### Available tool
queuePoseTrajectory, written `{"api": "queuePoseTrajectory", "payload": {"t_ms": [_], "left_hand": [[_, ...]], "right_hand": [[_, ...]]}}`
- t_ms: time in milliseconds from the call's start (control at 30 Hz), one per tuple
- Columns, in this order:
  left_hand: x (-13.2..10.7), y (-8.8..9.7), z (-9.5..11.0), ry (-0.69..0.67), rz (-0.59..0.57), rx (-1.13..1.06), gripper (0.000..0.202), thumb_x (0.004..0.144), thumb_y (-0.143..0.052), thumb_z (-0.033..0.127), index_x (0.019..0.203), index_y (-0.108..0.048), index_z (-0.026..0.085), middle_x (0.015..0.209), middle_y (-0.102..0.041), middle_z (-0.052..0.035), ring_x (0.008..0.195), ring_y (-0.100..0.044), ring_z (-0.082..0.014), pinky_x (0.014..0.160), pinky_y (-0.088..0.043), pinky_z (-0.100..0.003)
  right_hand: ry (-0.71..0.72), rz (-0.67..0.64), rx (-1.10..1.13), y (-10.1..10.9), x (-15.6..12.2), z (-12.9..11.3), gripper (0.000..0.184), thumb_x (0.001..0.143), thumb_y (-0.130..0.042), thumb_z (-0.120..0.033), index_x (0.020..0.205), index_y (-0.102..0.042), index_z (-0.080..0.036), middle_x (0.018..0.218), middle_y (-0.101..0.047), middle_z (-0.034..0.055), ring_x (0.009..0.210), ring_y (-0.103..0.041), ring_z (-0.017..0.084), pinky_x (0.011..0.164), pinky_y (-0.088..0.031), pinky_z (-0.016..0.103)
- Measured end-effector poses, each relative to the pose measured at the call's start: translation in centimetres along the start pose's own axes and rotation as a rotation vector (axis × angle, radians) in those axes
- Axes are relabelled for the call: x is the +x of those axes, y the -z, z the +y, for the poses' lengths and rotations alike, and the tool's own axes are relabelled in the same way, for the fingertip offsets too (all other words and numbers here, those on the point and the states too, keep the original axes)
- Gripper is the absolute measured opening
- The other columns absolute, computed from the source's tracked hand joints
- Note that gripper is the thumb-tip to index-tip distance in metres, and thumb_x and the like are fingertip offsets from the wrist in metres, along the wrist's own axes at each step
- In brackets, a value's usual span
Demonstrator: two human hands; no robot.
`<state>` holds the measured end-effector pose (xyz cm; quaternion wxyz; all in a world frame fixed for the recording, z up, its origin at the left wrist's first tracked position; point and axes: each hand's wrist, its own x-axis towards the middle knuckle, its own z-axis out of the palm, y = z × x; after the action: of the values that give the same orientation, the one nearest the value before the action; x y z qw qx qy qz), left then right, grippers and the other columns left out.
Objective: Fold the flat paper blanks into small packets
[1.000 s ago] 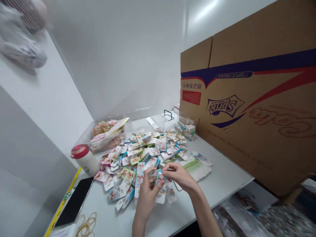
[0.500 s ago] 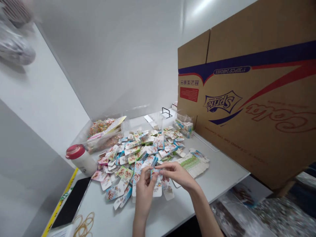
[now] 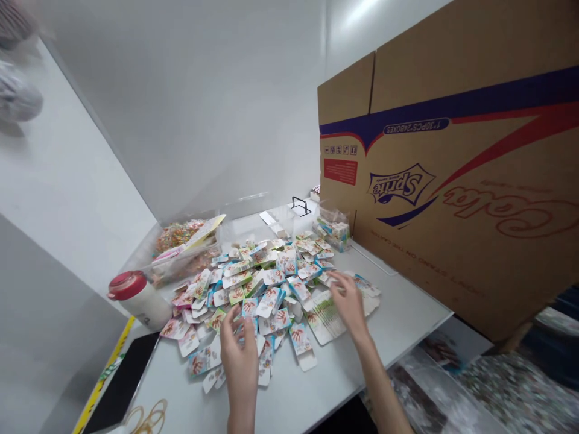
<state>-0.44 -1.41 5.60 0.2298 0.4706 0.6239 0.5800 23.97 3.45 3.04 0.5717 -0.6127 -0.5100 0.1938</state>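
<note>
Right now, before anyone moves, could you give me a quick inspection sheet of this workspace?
Surface: white table, with cards spread across it.
Job's things: heap of small printed cards; green-printed card strip.
Clutter: red-capped bottle; clear tub of colourful bits; rubber bands.
Hands: left hand open over the heap; right hand open at its edge.
Cables: nothing seen.
Surroundings: Sprite carton at right; white wall.

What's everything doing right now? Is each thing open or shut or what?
Left hand, open, fingers spread above the packets
Right hand, open, at the pile's edge
Printed card packets, loose, messy pile
Sprite carton, standing, print upside down
White bottle, red lid on
Clear plastic tub, holding colourful pieces
</note>
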Motion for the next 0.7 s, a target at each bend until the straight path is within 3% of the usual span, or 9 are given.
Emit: {"api": "queuePoseTrajectory", "payload": {"t_ms": [67, 133, 233, 333, 467, 567, 633, 700], "left_hand": [[0.0, -0.2, -0.1, 0.015, -0.001, 0.003, 0.047, 0.085, -0.050, 0.051, 0.121, -0.051, 0.021, 0.126, -0.055, -0.0101, 0.104, -0.057, -0.0230, 0.085, -0.050, -0.036], [-0.2, -0.6, -0.2, 0.020, -0.015, -0.002, 0.046, 0.085, -0.050, 0.051, 0.120, -0.052, 0.021, 0.125, -0.055, -0.0100, 0.103, -0.057, -0.0227, 0.084, -0.050, -0.035], [-0.7, -1.4, -0.2, 0.024, -0.058, -0.027, 0.045, 0.085, -0.051, 0.050, 0.118, -0.054, 0.020, 0.125, -0.056, -0.0105, 0.102, -0.058, -0.0224, 0.084, -0.050, -0.034], [-1.4, -2.2, 0.2, 0.025, -0.118, -0.061, 0.044, 0.085, -0.052, 0.051, 0.115, -0.056, 0.019, 0.122, -0.058, -0.0112, 0.101, -0.059, -0.0224, 0.084, -0.050, -0.034], [-2.2, -2.7, 1.1, 0.080, -0.217, -0.132, 0.047, 0.082, -0.056, 0.055, 0.110, -0.060, 0.018, 0.115, -0.063, -0.0119, 0.097, -0.062, -0.0232, 0.079, -0.051, -0.033], [-2.5, -3.1, 1.5, 0.156, -0.299, -0.227, 0.058, 0.080, -0.054, 0.064, 0.106, -0.064, 0.014, 0.107, -0.066, -0.0149, 0.091, -0.065, -0.0249, 0.070, -0.053, -0.031], [-2.9, -3.3, 1.8, 0.245, -0.384, -0.366, 0.066, 0.080, -0.052, 0.068, 0.114, -0.062, 0.012, 0.109, -0.066, -0.0174, 0.091, -0.066, -0.0255, 0.068, -0.054, -0.031], [-3.4, -3.7, 2.2, 0.343, -0.431, -0.576, 0.072, 0.081, -0.052, 0.068, 0.130, -0.052, 0.015, 0.120, -0.062, -0.0176, 0.097, -0.065, -0.0253, 0.074, -0.055, -0.033]], "right_hand": [[0.054, 0.136, -0.339, 2.7, 0.6, 2.9, 0.048, 0.084, -0.041, -0.029, 0.121, -0.064, -0.009, 0.133, -0.051, 0.0174, 0.124, -0.046, 0.030, 0.107, -0.034, 0.047], [0.027, 0.164, -0.526, 5.0, 0.8, 5.5, 0.054, 0.082, -0.040, -0.028, 0.126, -0.060, -0.003, 0.138, -0.047, 0.0231, 0.128, -0.041, 0.036, 0.107, -0.029, 0.052], [0.001, 0.122, -0.561, 7.1, 0.7, 7.7, 0.051, 0.082, -0.042, -0.033, 0.114, -0.068, -0.003, 0.120, -0.061, 0.0228, 0.113, -0.055, 0.035, 0.100, -0.036, 0.048], [0.028, 0.107, -0.524, 7.5, 0.6, 7.7, 0.044, 0.082, -0.043, -0.036, 0.099, -0.074, -0.009, 0.103, -0.070, 0.0160, 0.096, -0.062, 0.029, 0.092, -0.043, 0.040], [0.076, 0.192, -0.491, 6.5, 0.7, 5.0, 0.039, 0.085, -0.044, -0.037, 0.090, -0.074, -0.012, 0.098, -0.071, 0.0142, 0.093, -0.060, 0.028, 0.090, -0.041, 0.040], [0.213, 0.269, -0.330, 5.3, 0.2, 0.8, 0.033, 0.087, -0.051, -0.037, 0.090, -0.073, -0.013, 0.096, -0.070, 0.0129, 0.093, -0.058, 0.025, 0.087, -0.042, 0.037], [0.301, 0.160, -0.144, 4.5, -0.7, -2.7, 0.024, 0.088, -0.056, -0.033, 0.091, -0.072, -0.016, 0.096, -0.070, 0.0097, 0.094, -0.060, 0.022, 0.086, -0.044, 0.033], [0.359, -0.123, -0.011, 3.5, -1.8, -6.0, 0.017, 0.088, -0.059, -0.029, 0.088, -0.072, -0.019, 0.095, -0.070, 0.0064, 0.093, -0.061, 0.019, 0.087, -0.043, 0.031]]}}
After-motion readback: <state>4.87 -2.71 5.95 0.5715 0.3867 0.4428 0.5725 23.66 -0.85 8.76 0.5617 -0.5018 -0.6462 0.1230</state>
